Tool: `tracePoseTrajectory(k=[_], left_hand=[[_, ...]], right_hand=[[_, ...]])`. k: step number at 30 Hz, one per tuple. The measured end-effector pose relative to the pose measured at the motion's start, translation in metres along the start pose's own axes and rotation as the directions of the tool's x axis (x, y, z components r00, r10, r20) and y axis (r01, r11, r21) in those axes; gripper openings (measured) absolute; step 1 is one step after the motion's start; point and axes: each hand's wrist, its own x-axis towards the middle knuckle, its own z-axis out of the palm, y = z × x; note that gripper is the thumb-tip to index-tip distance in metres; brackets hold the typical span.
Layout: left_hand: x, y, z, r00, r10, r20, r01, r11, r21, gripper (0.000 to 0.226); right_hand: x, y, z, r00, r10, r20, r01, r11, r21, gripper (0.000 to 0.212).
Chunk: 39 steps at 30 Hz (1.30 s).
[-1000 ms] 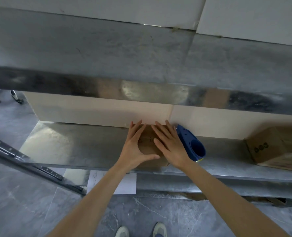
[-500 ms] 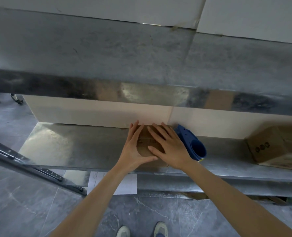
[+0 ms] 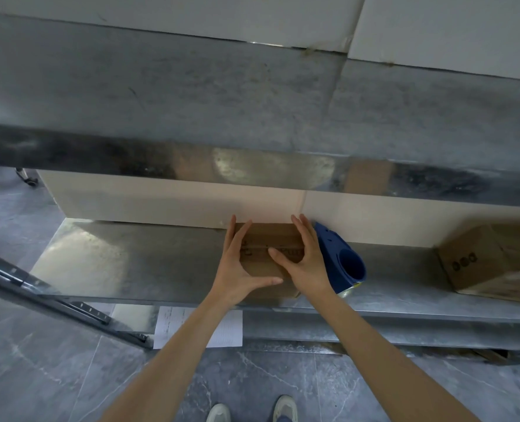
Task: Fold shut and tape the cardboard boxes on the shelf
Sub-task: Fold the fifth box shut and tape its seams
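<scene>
The left hand and right hand press flat, fingers straight, on the box, likely pinning its flaps shut for the tape dispenser lying at its 3 o'clock.

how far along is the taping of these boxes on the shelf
Done: flaps of the middle box lie flat. In hand: left hand and right hand press flat on its top; tape on the seam can't be confirmed. To do: the blue tape dispenser lies unheld beside it, and the second box sits untouched.
</scene>
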Motion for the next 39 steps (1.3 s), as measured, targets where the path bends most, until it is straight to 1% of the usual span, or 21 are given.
tracePoseTrajectory(k=[4,6,11,15,19,23,27,29,33,36,39], left_hand=[[0.0,-0.003,0.0,1.0,-0.017,0.021,0.018,1.0,-0.025,0.123],[0.001,-0.003,0.0,0.999,-0.021,0.024,0.022,0.999,-0.032,0.121],[0.001,-0.002,-0.003,0.999,-0.017,0.043,0.018,0.999,-0.027,0.116],[0.0,-0.002,-0.003,0.999,-0.005,0.032,0.006,0.999,-0.031,0.108],[0.002,-0.003,-0.002,1.0,-0.001,0.031,0.002,1.0,-0.028,0.104],[0.003,-0.004,-0.007,0.995,-0.033,0.089,0.034,0.999,-0.01,0.102],[0.0,-0.005,-0.02,0.991,-0.05,0.122,0.052,0.999,-0.012,0.096],[-0.003,-0.009,-0.029,0.992,-0.061,0.11,0.065,0.997,-0.036,0.088],[-0.009,-0.013,-0.046,0.995,-0.074,0.062,0.077,0.996,-0.05,0.075],[-0.011,-0.01,-0.051,0.998,-0.07,-0.004,0.069,0.996,-0.059,0.065],[-0.014,-0.01,-0.053,0.995,-0.074,-0.064,0.074,0.997,0.0,0.056]], right_hand=[[-0.002,0.0,-0.001,1.0,0.02,-0.011,-0.019,0.996,0.082,0.062],[-0.002,-0.001,-0.002,1.0,0.021,0.001,-0.021,0.996,0.082,0.06],[0.0,-0.002,-0.005,0.999,-0.005,0.044,0.005,1.0,0.002,0.059],[-0.001,-0.003,-0.003,0.999,-0.021,0.028,0.021,1.0,0.009,0.063],[0.001,-0.001,-0.003,1.0,-0.006,0.024,0.005,0.999,0.043,0.049],[0.0,-0.003,-0.006,0.998,-0.002,0.058,-0.001,0.999,0.052,0.041],[-0.005,-0.005,-0.014,0.991,0.036,0.132,-0.061,0.98,0.187,0.036],[-0.01,-0.004,-0.021,0.989,0.039,0.145,-0.069,0.976,0.205,0.037],[-0.013,-0.006,-0.03,0.985,-0.001,0.171,-0.009,0.998,0.055,0.039],[-0.016,-0.008,-0.03,0.982,-0.031,0.187,0.037,0.999,-0.025,0.041],[-0.017,-0.007,-0.028,0.976,-0.055,0.213,0.084,0.988,-0.128,0.049]])
